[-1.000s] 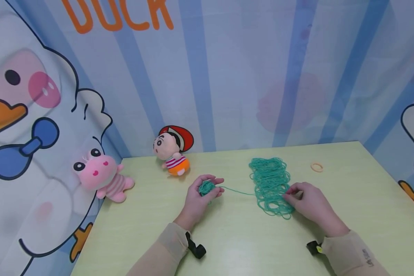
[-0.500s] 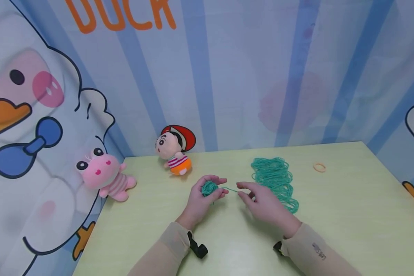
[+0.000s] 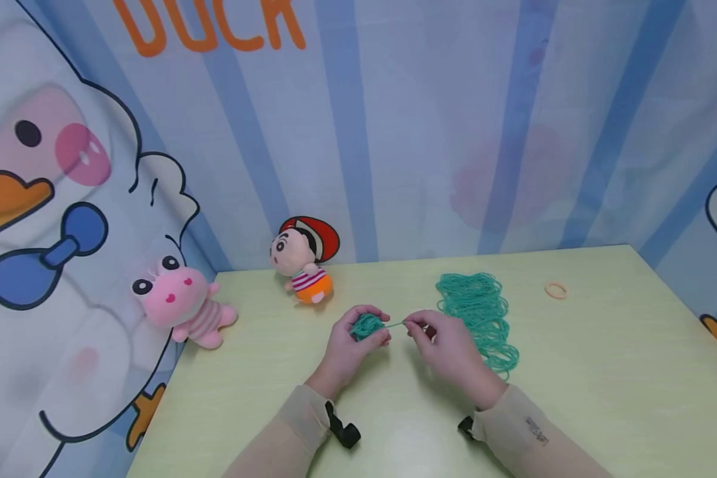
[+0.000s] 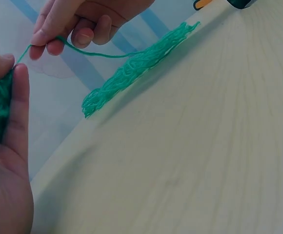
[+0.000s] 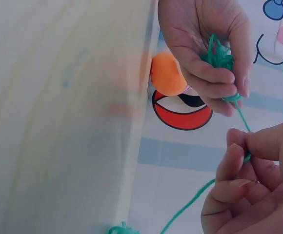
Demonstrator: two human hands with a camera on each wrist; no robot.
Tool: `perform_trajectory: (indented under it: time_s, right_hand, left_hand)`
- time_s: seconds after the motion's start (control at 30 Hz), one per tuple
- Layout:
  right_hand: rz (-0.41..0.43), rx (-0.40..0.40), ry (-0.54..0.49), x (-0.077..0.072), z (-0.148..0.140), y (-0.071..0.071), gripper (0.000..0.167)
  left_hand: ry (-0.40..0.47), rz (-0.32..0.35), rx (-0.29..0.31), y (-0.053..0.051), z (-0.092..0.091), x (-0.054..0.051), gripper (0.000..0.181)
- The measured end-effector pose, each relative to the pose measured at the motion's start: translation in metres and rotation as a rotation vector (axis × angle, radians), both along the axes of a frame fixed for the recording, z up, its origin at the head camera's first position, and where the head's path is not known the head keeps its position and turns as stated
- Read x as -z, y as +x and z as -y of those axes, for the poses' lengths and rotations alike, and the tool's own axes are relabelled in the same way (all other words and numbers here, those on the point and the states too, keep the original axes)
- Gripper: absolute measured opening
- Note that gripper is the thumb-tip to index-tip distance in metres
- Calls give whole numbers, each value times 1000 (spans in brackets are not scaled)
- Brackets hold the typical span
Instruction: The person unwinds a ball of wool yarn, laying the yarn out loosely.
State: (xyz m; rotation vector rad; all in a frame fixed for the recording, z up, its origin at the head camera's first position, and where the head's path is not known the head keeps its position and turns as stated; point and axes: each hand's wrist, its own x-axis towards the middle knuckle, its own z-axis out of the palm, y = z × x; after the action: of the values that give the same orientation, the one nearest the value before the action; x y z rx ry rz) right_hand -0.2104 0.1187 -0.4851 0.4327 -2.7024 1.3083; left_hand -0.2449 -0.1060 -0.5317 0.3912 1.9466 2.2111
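Observation:
A small ball of green yarn (image 3: 367, 326) sits in my left hand (image 3: 348, 348), whose fingers and thumb curl round it above the table. From the ball a short, taut strand runs to my right hand (image 3: 451, 348), which pinches it between thumb and forefinger. In the left wrist view the strand (image 4: 100, 54) goes on past the right fingers to a loose pile of looped green yarn (image 4: 136, 68) on the table. The head view has that pile behind the right hand, partly hidden by it. In the right wrist view, the ball (image 5: 219, 61) shows between the left fingers.
A pink plush toy (image 3: 185, 302) leans at the table's left edge. Near the back edge sits a plush figure with a red cap (image 3: 305, 262). An orange ring-shaped band (image 3: 556, 290) lies right of the yarn pile. A printed cloth backdrop (image 3: 406, 133) stands behind the table (image 3: 621, 345).
My right hand has moved left from the yarn pile to close beside the ball and now pinches the strand there. The left hand stays nearly in place, still holding the ball.

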Motion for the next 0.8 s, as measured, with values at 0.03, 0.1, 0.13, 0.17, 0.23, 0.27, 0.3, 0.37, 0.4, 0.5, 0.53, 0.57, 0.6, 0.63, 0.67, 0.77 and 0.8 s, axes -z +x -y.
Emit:
perform_trajectory:
  time_s: [0.03,0.1,0.13,0.17,0.23,0.27,0.3,0.37,0.4,0.5,0.53,0.57,0.6,0.63,0.67,0.77,0.8]
  right_hand:
    - [-10,6,-6,-1,-1,1,21]
    - [-34,11,-24,-2,-2,3,20]
    - [-47,11,-35,-2,-3,3,20]
    - [-63,10,-42,-3,-4,4,20]
    - [-90,13,-64,-5,-6,5,19]
    - [-106,17,-70,-6,-8,6,18]
    - [-122,22,-74,-6,-9,6,17]
    - [-150,33,-83,-6,-13,6,16]
    - [-163,39,-93,-7,-16,6,15]
    - [-195,55,-113,-7,-25,7,14]
    - [-201,59,-122,-7,-29,8,14]
    - [-200,67,-130,-7,-33,9,14]
    - [-202,74,-134,-8,-37,9,14]
    - [-199,83,-136,-8,-42,10,14]
    - [-199,96,-136,-8,-47,11,15]
    - [-187,142,-138,-9,-63,15,15]
    - [-185,160,-134,-8,-68,16,15]
  left_hand:
    - [-1,1,-4,0,0,0,41]
    - [2,1,-8,0,1,0,40]
    - [9,0,-7,0,1,0,40]
    - [21,0,-6,0,1,0,40]
    - [44,-3,-3,1,1,0,40]
    - [57,-4,-2,1,0,0,40]
    - [67,-4,-2,1,0,-1,41]
    - [75,-7,-6,1,0,0,41]
    - [74,-13,-7,1,0,0,42]
    - [49,-33,-20,1,-1,0,39]
    - [40,-36,-26,1,-1,0,38]
    - [33,-37,-28,1,0,0,37]
    - [23,-39,-33,1,0,0,35]
    - [14,-37,-39,1,0,0,33]
    - [8,-33,-44,1,0,1,32]
    - [-13,-21,-66,0,0,2,30]
    - [-20,-21,-78,0,0,2,29]
